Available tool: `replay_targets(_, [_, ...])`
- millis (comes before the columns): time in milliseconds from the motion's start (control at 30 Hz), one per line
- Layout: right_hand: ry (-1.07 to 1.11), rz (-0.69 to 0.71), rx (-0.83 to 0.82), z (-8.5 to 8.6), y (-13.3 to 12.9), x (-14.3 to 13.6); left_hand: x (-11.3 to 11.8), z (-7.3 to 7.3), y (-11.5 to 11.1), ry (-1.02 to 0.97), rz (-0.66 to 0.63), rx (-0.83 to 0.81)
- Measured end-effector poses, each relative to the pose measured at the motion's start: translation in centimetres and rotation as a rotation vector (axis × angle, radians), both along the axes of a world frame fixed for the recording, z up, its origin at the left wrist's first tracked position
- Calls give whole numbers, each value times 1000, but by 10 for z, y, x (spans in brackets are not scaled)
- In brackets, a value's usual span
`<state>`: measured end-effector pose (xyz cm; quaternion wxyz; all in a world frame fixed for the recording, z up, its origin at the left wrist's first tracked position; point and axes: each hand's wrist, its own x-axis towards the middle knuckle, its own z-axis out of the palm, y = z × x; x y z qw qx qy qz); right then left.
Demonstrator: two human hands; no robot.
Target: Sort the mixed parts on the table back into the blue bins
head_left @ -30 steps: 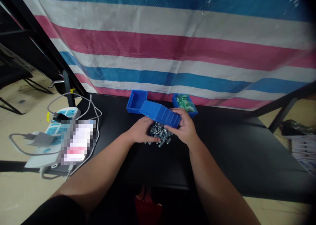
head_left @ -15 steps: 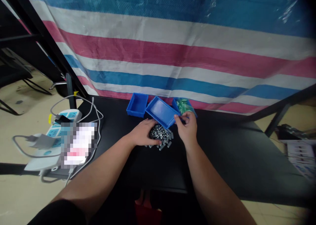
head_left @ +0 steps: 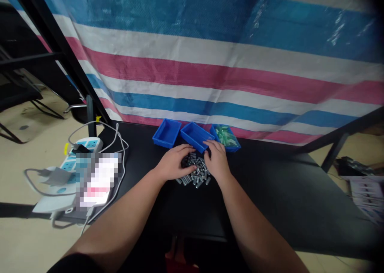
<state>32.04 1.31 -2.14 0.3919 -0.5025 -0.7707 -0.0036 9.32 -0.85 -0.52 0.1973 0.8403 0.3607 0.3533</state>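
A pile of small metal cylinders (head_left: 198,171) lies on the black table. My left hand (head_left: 177,162) curves around the pile's left side, fingers apart, with nothing gripped. On the other side, my right hand (head_left: 216,157) is spread at the pile's right edge, its fingertips by the front right corner of the middle blue bin (head_left: 196,136). That bin sits flat and angled, with no contents showing. A second blue bin (head_left: 167,133) to its left also shows a bare inside. The right-hand blue bin (head_left: 233,148) holds green and clear pieces (head_left: 224,135).
At the left of the table (head_left: 270,193) are a white power strip (head_left: 57,197) with plugs and cables, and a blurred-out phone (head_left: 99,181). A striped sheet (head_left: 210,69) hangs behind. Black metal frame bars (head_left: 91,115) stand at both sides.
The middle bin was tilted up with my right hand at its corner; it now sits flat, and my right hand has let go and moved left to the pile. The view has shifted slightly.
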Motion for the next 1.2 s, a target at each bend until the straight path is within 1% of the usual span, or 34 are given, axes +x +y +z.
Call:
replay_targets(67, [-34,-33,6,-2,2,-2,-5,8,-1,-60,121,98])
replay_targets(100, [-42,-55,5,-2,2,-3,-9,11,-1,-86,221,152])
replay_targets(167, [-53,-103,-7,0,1,-6,-16,15,2,-123,494,233])
replay_targets(233, [-66,-159,-26,3,-2,-10,-24,15,7,-126,771,233])
replay_targets(267, [-75,-183,-34,4,-4,-12,-28,13,10,-117,868,202])
replay_targets(300, [-83,-199,-38,4,-5,-13,-31,10,13,-105,920,158])
replay_targets(333, [-89,-202,-40,5,-6,-15,-33,7,16,-96,934,104])
replay_targets(367, [-93,-193,-39,4,-7,-17,-35,4,19,-94,917,44])
replay_targets(433, [-90,-156,-30,3,-8,-18,-36,-1,22,-109,850,-73])
replay_targets(500, [-70,-120,-21,2,-7,-19,-33,-5,22,-117,787,-136])
replay_targets(667, [6,12,-74,1,-3,-16,-21,-10,18,-107,654,-103])
replay_targets(733, [37,50,-78,0,-2,-14,-19,-11,18,-109,624,-87])
replay_targets(933, [94,48,-20,-6,4,-12,-21,-17,24,-90,640,-108])
replay_targets(1133, [113,7,1,-12,7,-14,-25,-19,29,-101,740,-93])
replay_targets(1200, [113,10,1,-13,7,-15,-25,-20,30,-103,753,-86])
